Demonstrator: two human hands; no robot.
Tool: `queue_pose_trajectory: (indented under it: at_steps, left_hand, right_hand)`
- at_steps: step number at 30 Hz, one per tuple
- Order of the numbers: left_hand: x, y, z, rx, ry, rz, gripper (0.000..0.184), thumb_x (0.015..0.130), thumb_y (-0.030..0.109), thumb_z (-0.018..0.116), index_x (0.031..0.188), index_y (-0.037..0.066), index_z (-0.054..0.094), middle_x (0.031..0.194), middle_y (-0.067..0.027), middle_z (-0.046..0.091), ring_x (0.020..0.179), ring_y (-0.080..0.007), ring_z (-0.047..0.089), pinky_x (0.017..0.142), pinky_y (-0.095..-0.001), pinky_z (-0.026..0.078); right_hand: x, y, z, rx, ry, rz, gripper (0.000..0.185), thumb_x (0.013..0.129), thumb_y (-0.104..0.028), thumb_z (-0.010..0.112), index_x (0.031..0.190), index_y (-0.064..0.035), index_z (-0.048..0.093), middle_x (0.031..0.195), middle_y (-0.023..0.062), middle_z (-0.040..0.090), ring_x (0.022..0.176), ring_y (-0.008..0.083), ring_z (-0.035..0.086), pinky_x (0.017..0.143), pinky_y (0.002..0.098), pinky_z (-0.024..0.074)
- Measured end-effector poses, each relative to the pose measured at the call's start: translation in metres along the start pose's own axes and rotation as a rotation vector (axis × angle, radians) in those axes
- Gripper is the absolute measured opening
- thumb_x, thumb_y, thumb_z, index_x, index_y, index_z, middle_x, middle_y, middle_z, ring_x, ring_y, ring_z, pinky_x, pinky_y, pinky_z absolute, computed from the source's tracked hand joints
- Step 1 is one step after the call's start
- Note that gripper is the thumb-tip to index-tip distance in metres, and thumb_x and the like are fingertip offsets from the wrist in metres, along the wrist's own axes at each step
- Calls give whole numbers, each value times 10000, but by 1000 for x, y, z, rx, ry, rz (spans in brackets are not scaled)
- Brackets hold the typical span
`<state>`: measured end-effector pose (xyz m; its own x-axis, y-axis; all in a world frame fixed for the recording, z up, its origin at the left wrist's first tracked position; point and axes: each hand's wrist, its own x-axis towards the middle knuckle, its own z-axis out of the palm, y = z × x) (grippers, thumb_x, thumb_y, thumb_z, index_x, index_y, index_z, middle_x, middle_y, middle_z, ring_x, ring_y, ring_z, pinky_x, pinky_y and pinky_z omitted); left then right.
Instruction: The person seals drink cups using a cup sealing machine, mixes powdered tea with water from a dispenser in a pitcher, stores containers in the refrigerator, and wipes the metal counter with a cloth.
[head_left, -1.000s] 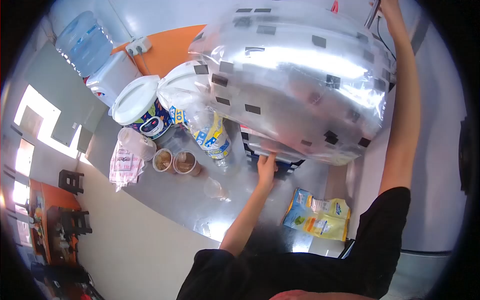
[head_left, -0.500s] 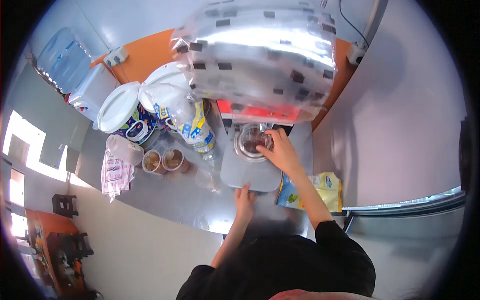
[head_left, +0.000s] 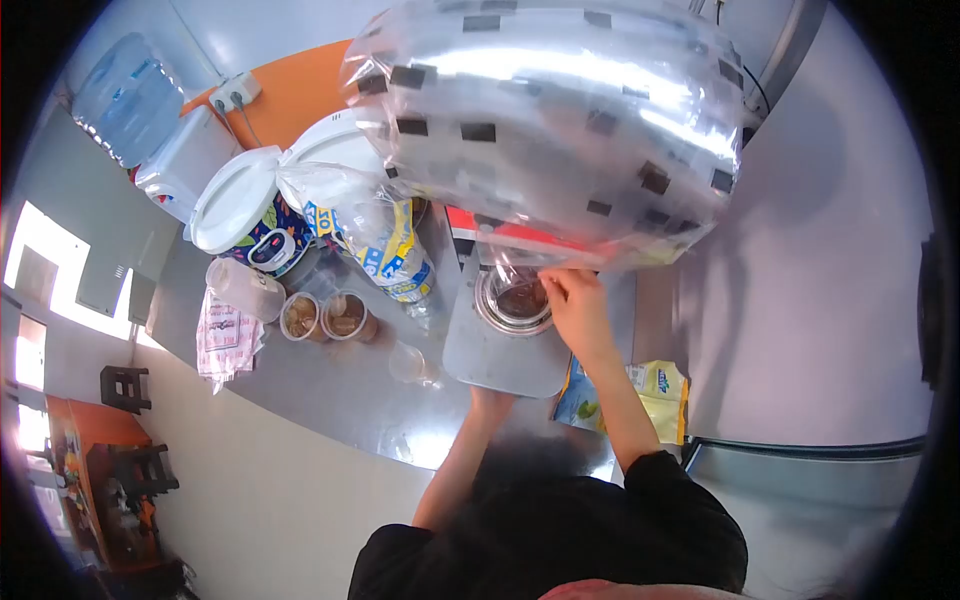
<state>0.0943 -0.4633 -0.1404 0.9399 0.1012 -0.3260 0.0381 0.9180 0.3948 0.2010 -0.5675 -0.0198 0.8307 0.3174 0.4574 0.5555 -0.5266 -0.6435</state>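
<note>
A grey metal tray (head_left: 500, 360) juts out from the red-fronted machine (head_left: 540, 240). A cup of dark brown drink (head_left: 520, 300) sits in the round metal ring (head_left: 492, 318) of the tray. My right hand (head_left: 580, 315) is at the cup's right rim, thumb and fingers pinched together, apparently on an edge of clear plastic film (head_left: 508, 272) hanging over the cup. My left hand (head_left: 490, 402) is at the tray's front edge, its fingers hidden beneath it. A large clear film with dark squares (head_left: 560, 120) bulges over the machine.
Left of the tray stand two cups of brown drink (head_left: 345, 315), a clear empty cup (head_left: 407, 362) and bagged cups (head_left: 385, 245). White-lidded containers (head_left: 235, 200) and a cloth (head_left: 225, 340) lie further left. Yellow and blue packets (head_left: 655, 395) rest on the right, beside the white wall (head_left: 830, 230).
My right hand has gone from spread fingers over the cup's rim to a pinch at its right side. My left hand's fingers have slipped under the tray edge. The view has shifted slightly.
</note>
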Motion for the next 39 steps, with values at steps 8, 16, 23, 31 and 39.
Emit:
queue_pose_trajectory:
  at_steps: [8, 16, 23, 31, 39]
  left_hand:
    - [59, -3, -22, 96, -156, 6, 476, 863, 382, 352, 1237, 89, 350, 1228, -74, 425, 1094, -226, 433, 924, -388, 346]
    - [74, 10, -9, 67, -236, 72, 457, 868, 349, 357, 1228, 66, 357, 1213, -82, 436, 1087, -220, 440, 924, -376, 351]
    - [25, 16, -4, -18, -323, 86, 442, 873, 320, 360, 1220, 47, 363, 1200, -90, 446, 1080, -215, 445, 923, -365, 355]
    - [-105, 47, -11, 376, -297, -629, 648, 838, 526, 316, 1209, -4, 356, 1189, -162, 438, 1065, -286, 457, 928, -387, 342]
    - [-140, 73, -19, 568, -632, -438, 772, 736, 482, 575, 1240, -33, 300, 1167, -133, 437, 1084, -205, 423, 919, -312, 330]
  right_hand:
    - [-3, 8, 27, 372, -92, -71, 237, 745, -79, 569, 981, -59, 558, 1135, 151, 486, 1016, 279, 477, 854, 317, 376]
    - [-6, -38, 3, 1, 17, -173, 563, 530, -180, 736, 1050, -95, 536, 1347, 172, 234, 1094, 329, 391, 921, 424, 298]
    - [-39, -29, -41, 450, 168, 65, 515, 677, -95, 622, 1158, -11, 460, 1261, 147, 366, 1113, 291, 403, 928, 382, 318]
    - [-113, -18, -62, 1429, 71, 802, 489, 832, -351, 452, 1197, -30, 402, 1195, 108, 452, 1110, 228, 431, 957, 361, 313]
    - [-124, -74, -12, 807, -832, 212, 527, 832, -332, 477, 1255, -41, 357, 1256, 137, 401, 1148, 253, 399, 956, 350, 304]
